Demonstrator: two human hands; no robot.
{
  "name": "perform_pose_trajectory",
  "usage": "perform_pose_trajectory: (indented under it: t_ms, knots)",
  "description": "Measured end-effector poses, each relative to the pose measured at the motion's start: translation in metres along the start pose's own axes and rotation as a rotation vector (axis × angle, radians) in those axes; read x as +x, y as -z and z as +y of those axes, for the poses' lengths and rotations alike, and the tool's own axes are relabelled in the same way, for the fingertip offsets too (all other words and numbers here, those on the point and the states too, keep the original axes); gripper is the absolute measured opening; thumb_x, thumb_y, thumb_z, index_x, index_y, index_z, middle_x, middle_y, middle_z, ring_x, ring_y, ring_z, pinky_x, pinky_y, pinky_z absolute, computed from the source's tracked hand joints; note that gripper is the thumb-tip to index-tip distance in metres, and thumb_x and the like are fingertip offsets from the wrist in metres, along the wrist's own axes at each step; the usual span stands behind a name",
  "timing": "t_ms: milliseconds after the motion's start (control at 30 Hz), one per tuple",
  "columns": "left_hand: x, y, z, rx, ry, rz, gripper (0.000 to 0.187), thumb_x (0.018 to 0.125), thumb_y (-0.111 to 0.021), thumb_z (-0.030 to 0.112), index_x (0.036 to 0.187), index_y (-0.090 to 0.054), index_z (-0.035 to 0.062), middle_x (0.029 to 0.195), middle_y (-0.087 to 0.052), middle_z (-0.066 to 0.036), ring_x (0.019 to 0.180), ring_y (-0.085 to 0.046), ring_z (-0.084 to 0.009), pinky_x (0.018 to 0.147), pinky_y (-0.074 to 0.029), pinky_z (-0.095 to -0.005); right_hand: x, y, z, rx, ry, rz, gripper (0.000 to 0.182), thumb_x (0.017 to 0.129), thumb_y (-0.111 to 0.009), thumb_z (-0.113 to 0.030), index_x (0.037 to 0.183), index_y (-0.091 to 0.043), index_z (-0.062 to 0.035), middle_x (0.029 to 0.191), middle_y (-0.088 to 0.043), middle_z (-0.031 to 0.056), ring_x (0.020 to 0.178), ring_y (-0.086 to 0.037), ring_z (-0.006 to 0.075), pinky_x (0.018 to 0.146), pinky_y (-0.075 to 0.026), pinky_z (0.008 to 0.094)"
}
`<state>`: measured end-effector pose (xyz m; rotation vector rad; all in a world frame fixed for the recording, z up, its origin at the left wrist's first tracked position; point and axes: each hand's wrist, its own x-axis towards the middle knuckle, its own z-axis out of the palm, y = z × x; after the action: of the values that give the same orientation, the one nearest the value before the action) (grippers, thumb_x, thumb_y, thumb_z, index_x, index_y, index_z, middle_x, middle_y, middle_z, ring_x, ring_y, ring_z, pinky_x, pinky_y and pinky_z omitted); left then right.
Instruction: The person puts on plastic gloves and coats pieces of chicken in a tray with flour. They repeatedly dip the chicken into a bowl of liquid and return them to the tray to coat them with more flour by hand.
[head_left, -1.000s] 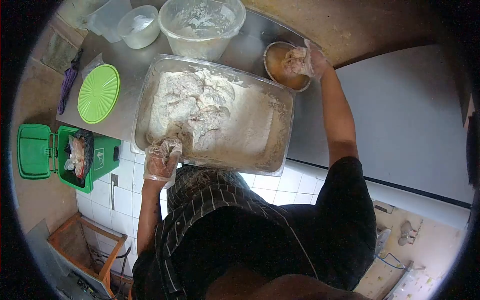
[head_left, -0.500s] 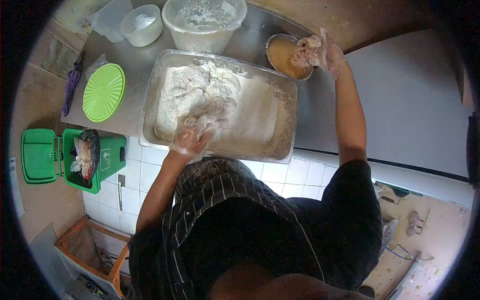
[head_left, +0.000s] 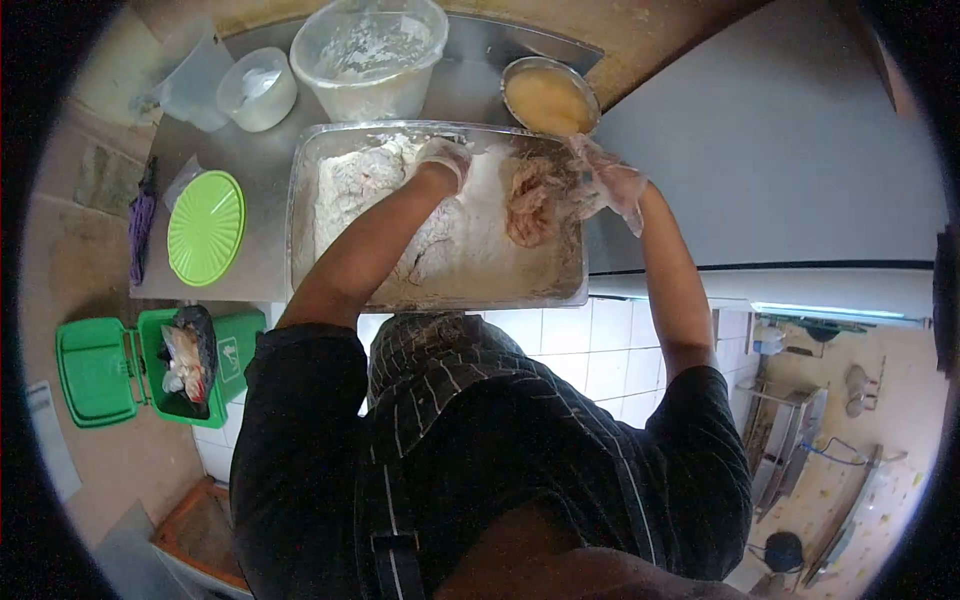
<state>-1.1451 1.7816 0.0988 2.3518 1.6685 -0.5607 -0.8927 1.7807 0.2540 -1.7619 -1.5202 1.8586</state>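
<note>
A metal tray holds white flour heaped on its left side. My left hand, in a clear plastic glove, is at the flour near the tray's far wall; its fingers are hidden. At the tray's right end my gloved right hand is beside a wet, pinkish piece of meat, which lies on the floured bottom. Motion blurs the fingers, and whether they still touch the meat is unclear. Just beyond the tray's far right corner stands a round metal bowl of yellowish liquid.
Behind the tray are a large floury plastic tub, a smaller white tub and a clear jug. A green lid lies at the left. Below the counter is a green bin with its lid open.
My right hand has come from the bowl to the tray's right end, where the meat now lies. My left hand has moved away from me to the tray's far side.
</note>
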Motion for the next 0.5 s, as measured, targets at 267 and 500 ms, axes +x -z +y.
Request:
perform_pose_trajectory:
  t_ms: [267,500]
  knots:
    - [0.012,-0.031,-0.014,-0.068,-0.024,0.101,0.038,0.089,-0.043,0.02,0.123,-0.055,0.0061,0.13,-0.051,-0.016,0.119,-0.05,-0.0299,0.097,-0.04,-0.0453,-0.037,-0.005,0.058,0.338,0.358,0.044,0.062,0.09,-0.044,-0.055,0.129,-0.043,-0.0061,0.123,-0.051,0.014,0.1,-0.057,0.0285,0.082,-0.049,0.0411]
    - [-0.013,-0.011,-0.005,0.057,-0.099,-0.003,0.041,0.086,-0.043,0.024,0.119,-0.056,0.0049,0.127,-0.053,-0.017,0.118,-0.051,-0.0303,0.097,-0.04,-0.0423,-0.028,-0.062,0.083,0.711,0.423,0.063,0.049,0.093,-0.047,-0.044,0.122,-0.049,-0.0046,0.109,-0.058,0.01,0.093,-0.058,0.021,0.078,-0.049,0.035]
